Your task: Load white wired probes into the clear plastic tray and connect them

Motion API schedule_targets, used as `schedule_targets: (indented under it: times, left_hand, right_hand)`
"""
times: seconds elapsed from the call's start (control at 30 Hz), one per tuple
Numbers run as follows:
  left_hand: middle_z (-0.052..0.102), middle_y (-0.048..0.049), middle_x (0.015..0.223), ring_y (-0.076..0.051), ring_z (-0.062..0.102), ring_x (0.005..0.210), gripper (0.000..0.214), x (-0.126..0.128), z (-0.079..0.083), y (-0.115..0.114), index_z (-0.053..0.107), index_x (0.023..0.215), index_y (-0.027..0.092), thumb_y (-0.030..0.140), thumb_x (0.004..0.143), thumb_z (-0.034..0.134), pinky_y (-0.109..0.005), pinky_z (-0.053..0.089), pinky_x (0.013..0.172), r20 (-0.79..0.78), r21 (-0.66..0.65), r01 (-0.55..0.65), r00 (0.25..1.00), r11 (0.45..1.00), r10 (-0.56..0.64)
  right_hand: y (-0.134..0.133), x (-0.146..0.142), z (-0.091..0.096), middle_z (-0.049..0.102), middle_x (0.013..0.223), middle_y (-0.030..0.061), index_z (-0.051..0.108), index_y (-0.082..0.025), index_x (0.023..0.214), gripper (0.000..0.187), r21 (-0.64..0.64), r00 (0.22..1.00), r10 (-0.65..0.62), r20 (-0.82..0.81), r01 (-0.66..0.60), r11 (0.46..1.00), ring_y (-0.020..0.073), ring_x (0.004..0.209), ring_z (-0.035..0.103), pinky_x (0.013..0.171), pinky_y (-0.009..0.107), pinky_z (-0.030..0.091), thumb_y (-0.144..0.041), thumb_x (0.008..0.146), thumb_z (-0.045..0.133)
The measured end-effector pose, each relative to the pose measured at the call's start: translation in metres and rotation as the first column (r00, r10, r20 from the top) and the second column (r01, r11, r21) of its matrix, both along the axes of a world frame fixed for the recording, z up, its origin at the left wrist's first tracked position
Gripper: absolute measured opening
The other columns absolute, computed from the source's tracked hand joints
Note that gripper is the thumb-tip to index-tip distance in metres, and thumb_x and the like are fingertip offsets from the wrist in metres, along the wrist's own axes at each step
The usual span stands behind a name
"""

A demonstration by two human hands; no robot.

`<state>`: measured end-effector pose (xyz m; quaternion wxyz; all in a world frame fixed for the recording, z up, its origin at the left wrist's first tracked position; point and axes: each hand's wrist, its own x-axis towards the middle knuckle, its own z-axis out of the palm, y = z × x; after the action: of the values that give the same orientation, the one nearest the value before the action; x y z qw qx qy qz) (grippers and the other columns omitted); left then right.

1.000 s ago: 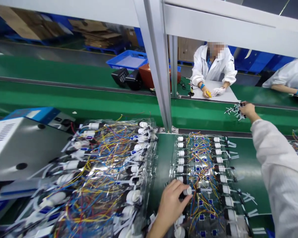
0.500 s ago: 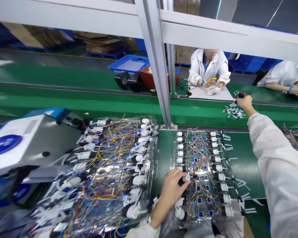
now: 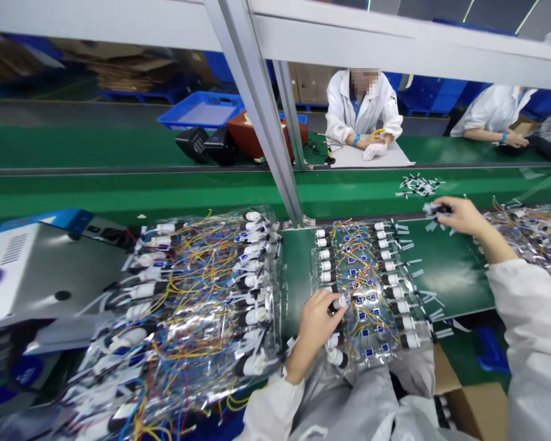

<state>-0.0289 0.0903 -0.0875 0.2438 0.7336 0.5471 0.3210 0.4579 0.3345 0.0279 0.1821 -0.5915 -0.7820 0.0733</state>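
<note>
My left hand point(image 3: 316, 318) is closed around a small white-and-black cylindrical part point(image 3: 338, 304), probably a mini pump or motor, at the left column of a wired set. That set point(image 3: 362, 275) lies on clear plastic, with white cylinders down both sides, small blue circuit boards and coloured wires between them. White tubes stick out from the black ends of its right column. Over the green bench to the right, my right hand point(image 3: 466, 217) grips a bunch of small black pieces with white tubes point(image 3: 438, 211). A pile of similar pieces point(image 3: 420, 185) sits on the green surface beyond.
A larger wired batch point(image 3: 206, 288) on plastic covers the left, beside a grey-and-blue machine point(image 3: 68, 269). A metal post point(image 3: 266, 116) rises centrally. More wired parts point(image 3: 532, 239) lie at right. A co-worker point(image 3: 365, 116) sits opposite. Below stands a cardboard box point(image 3: 482, 410).
My right hand has come back from the pile toward me, carrying the bunch of black pieces with white tubes. My left hand stays at the same cylinder. The camera view has shifted.
</note>
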Motion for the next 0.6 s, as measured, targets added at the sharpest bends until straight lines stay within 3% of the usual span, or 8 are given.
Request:
schedule_targets:
  times: [0.1,0.17,0.27,0.33,0.4,0.47,0.53,0.6]
  left_hand:
    - [0.072,-0.0068,0.107,-0.025,0.066,0.103,0.035,0.002,0.007,-0.001,0.070,0.124,0.023,0.020,0.090,0.070,-0.040,0.055,0.093,-0.072,-0.018,0.034,0.997,0.999,-0.035]
    - [0.070,-0.0082,0.112,-0.025,0.065,0.108,0.039,0.003,0.011,-0.001,0.067,0.131,0.023,0.018,0.093,0.063,-0.040,0.054,0.097,-0.118,-0.010,0.078,0.990,0.997,-0.079]
    - [0.068,-0.0115,0.117,-0.025,0.065,0.110,0.027,0.005,0.014,-0.003,0.069,0.121,0.020,0.019,0.099,0.052,-0.040,0.053,0.099,-0.158,-0.006,0.096,0.983,0.995,-0.095]
    - [0.068,-0.0144,0.119,-0.027,0.065,0.111,0.029,0.005,0.016,-0.006,0.066,0.123,0.017,0.021,0.102,0.047,-0.042,0.052,0.099,-0.160,-0.009,0.004,0.987,1.000,-0.005]
    - [0.069,-0.0165,0.118,-0.030,0.066,0.110,0.038,0.004,0.017,-0.011,0.057,0.137,0.014,0.022,0.100,0.049,-0.047,0.050,0.101,-0.161,-0.011,-0.153,0.976,0.988,0.149]
    - [0.071,-0.0168,0.116,-0.033,0.065,0.112,0.049,0.000,0.017,-0.018,0.049,0.145,0.013,0.022,0.097,0.053,-0.052,0.047,0.102,-0.184,-0.018,-0.278,0.945,0.960,0.270]
    - [0.072,-0.0157,0.117,-0.036,0.063,0.115,0.043,-0.004,0.016,-0.024,0.056,0.139,0.017,0.025,0.096,0.055,-0.055,0.045,0.103,-0.227,-0.029,-0.316,0.926,0.948,0.302]
    - [0.073,-0.0138,0.116,-0.036,0.061,0.118,0.025,-0.009,0.013,-0.027,0.066,0.118,0.021,0.029,0.098,0.054,-0.055,0.044,0.102,-0.243,-0.044,-0.302,0.928,0.952,0.283]
  right_hand:
    - [-0.082,0.008,-0.041,0.074,0.120,0.0104,0.073,-0.023,0.123,0.046,-0.174,0.965,0.150,0.217,-0.113,0.978,0.0316,0.116,0.068,0.110,0.045,0.051,-0.017,0.077,0.070]
    - [-0.120,0.008,-0.063,0.068,0.134,0.0133,0.066,-0.024,0.137,0.062,-0.233,0.945,0.165,0.283,-0.100,0.967,0.0344,0.127,0.063,0.115,0.049,0.047,-0.015,0.075,0.071]
    - [-0.153,0.010,-0.074,0.042,0.165,0.0136,0.042,-0.029,0.160,0.095,-0.247,0.951,0.152,0.270,-0.084,0.965,0.0396,0.146,0.047,0.121,0.056,0.040,-0.024,0.073,0.080]
    - [-0.165,0.016,-0.068,0.028,0.172,0.0133,0.031,-0.029,0.166,0.105,-0.203,0.968,0.125,0.219,-0.080,0.976,0.0407,0.152,0.039,0.121,0.056,0.040,-0.035,0.074,0.083]
    - [-0.173,0.027,-0.061,0.033,0.169,0.0163,0.035,-0.024,0.164,0.096,-0.116,0.986,0.038,0.160,-0.019,0.993,0.0385,0.149,0.045,0.119,0.052,0.043,-0.041,0.080,0.079]
    - [-0.180,0.042,-0.058,0.056,0.151,0.0196,0.054,-0.018,0.151,0.069,-0.058,0.985,-0.124,0.119,0.132,0.990,0.0345,0.131,0.061,0.113,0.048,0.050,-0.040,0.087,0.071]
    - [-0.188,0.055,-0.064,0.074,0.120,0.0168,0.070,-0.015,0.126,0.041,-0.088,0.947,-0.297,0.127,0.309,0.947,0.0295,0.107,0.072,0.103,0.044,0.055,-0.033,0.090,0.063]
    - [-0.198,0.063,-0.075,0.078,0.102,0.0123,0.075,-0.017,0.107,0.027,-0.162,0.900,-0.404,0.165,0.429,0.889,0.0264,0.094,0.074,0.097,0.040,0.056,-0.027,0.087,0.061]
